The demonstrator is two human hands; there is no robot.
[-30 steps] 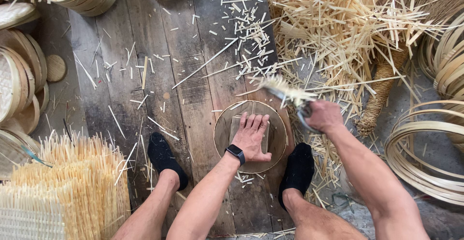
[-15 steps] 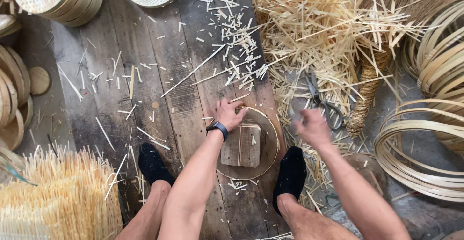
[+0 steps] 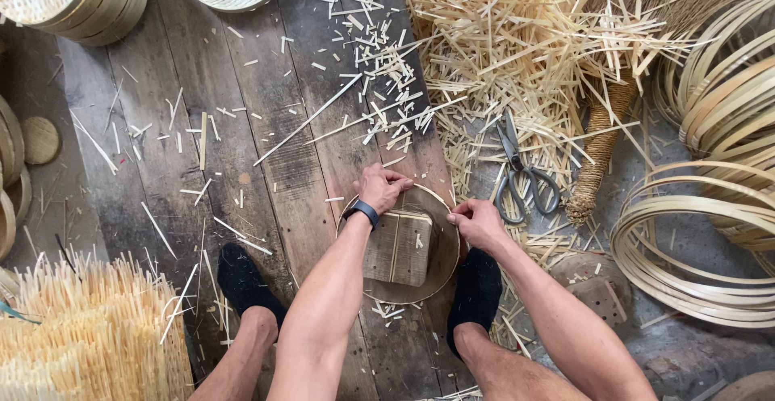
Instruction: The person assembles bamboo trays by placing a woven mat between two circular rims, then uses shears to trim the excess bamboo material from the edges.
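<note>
We see a round bamboo hoop (image 3: 440, 268) lying flat on the plank floor (image 3: 266, 175), low and centre, between two black-socked feet. It is a thin, pale, shallow ring, and inside it sits a squarish wooden block (image 3: 397, 247) of worn grey-brown planks. Our left hand (image 3: 381, 187) curls over the rim at twelve o'clock, fingers bent and pressed together on it. Our right hand (image 3: 476, 222) pinches the rim at two o'clock, thumb against fingers. Scissors (image 3: 521, 175) lie at two o'clock from the hoop, among bamboo slivers (image 3: 517, 54).
</note>
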